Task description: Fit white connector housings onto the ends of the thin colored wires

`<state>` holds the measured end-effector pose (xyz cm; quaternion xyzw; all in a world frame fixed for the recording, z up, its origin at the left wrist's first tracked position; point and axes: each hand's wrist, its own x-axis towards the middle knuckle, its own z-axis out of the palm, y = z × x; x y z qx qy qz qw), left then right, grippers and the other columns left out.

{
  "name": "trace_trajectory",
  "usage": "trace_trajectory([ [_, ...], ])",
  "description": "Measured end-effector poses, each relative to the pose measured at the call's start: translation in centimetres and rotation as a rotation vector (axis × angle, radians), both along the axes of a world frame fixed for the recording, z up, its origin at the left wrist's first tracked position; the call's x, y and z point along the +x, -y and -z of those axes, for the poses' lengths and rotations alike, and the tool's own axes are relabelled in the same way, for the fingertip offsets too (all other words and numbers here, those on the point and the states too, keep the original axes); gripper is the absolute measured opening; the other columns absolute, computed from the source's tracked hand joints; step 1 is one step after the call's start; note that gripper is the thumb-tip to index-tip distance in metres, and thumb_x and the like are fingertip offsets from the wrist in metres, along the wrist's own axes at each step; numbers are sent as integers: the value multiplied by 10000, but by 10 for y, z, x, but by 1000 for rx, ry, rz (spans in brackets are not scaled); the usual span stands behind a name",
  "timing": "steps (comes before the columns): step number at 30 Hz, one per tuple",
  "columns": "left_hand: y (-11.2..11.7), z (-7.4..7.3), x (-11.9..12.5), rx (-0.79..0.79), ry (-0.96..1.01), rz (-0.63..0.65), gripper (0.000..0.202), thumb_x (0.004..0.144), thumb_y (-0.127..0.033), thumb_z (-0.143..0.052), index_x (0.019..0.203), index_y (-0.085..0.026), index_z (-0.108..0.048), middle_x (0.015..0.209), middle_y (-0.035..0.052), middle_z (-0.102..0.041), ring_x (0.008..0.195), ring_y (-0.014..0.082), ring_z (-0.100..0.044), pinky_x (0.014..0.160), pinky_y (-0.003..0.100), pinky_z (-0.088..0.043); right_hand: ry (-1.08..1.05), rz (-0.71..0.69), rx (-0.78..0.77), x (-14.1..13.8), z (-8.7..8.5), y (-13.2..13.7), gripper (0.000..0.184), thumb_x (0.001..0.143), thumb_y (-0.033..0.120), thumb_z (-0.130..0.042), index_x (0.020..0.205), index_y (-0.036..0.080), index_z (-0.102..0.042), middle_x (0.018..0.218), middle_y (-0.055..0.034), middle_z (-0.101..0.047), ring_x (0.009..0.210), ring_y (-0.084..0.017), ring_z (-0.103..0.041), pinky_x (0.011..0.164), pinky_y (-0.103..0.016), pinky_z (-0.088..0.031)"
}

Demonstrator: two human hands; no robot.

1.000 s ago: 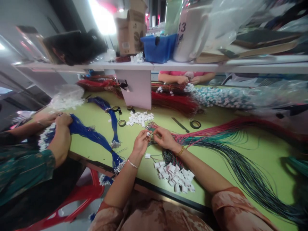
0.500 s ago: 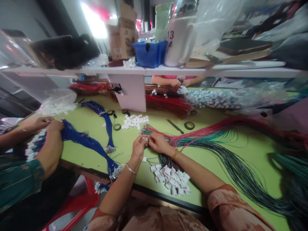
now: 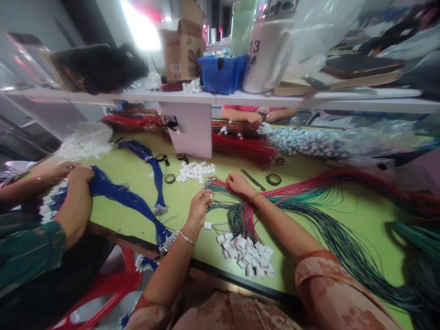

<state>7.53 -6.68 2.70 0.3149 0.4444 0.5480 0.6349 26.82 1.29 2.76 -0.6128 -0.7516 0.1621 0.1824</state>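
My left hand (image 3: 199, 206) is closed in a pinch on a small white connector with thin wires trailing from it. My right hand (image 3: 238, 182) reaches forward, its fingers closed on the tips of the red and green wire bundle (image 3: 309, 195) lying across the green table (image 3: 360, 215). A heap of finished white connectors (image 3: 245, 254) lies near the table's front edge between my forearms. One loose white connector (image 3: 207, 225) sits just below my left hand. A second pile of white connectors (image 3: 195, 171) lies further back.
A person on the left holds a blue wire bundle (image 3: 120, 195) in both hands. Another person's hands (image 3: 261, 117) work across the table under a white shelf (image 3: 240, 98) with a blue bin (image 3: 223, 73) and cardboard box. Tape rings (image 3: 273, 179) and red wire bundles (image 3: 247, 149) lie behind.
My right hand has left my left hand and moved forward to the wire tips. My left hand stays in place with the connector.
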Motion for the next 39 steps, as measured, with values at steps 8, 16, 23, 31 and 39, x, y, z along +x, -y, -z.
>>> trace_trajectory([
  [8, 0, 1, 2, -6, 14, 19, 274, 633, -275, -771, 845, -136, -669, 835, 46, -679, 570, 60, -530, 530, 189, -381, 86, 182, 77, -5, -19, 0, 158, 854, 231, -502, 858, 137, -629, 788, -137, -677, 655, -195, -558, 592, -290, -288],
  [16, 1, 2, 3, -8, 56, 39, 272, 641, -266, -774, 844, -126, -660, 834, 47, -670, 591, 65, -540, 561, 201, -393, -415, -56, 78, -39, -41, -5, 134, 778, 230, -513, 702, 147, -586, 683, -21, -619, 614, -117, -494, 571, -227, -329],
  [23, 0, -1, 3, -20, 216, 44, 216, 682, -202, -753, 854, -116, -656, 806, 36, -647, 605, 62, -541, 590, 197, -411, -727, -245, 17, -40, -34, 34, 139, 745, 283, -565, 746, 146, -589, 678, 9, -582, 592, -95, -466, 565, -211, -374],
  [31, -1, -5, 3, -29, 271, 85, 166, 712, -185, -733, 838, -117, -649, 812, 54, -656, 612, 74, -537, 575, 202, -407, -754, -231, -14, -30, -18, 70, 125, 740, 276, -583, 751, 152, -574, 615, 33, -528, 537, -79, -411, 520, -198, -346],
  [39, 1, 0, 6, 12, 208, 56, 230, 654, -225, -791, 831, -122, -685, 705, 19, -638, 586, 68, -531, 566, 194, -413, -572, -210, 148, -37, -12, 72, 83, 758, 240, -584, 745, 158, -594, 632, 15, -568, 553, -94, -444, 547, -208, -345],
])
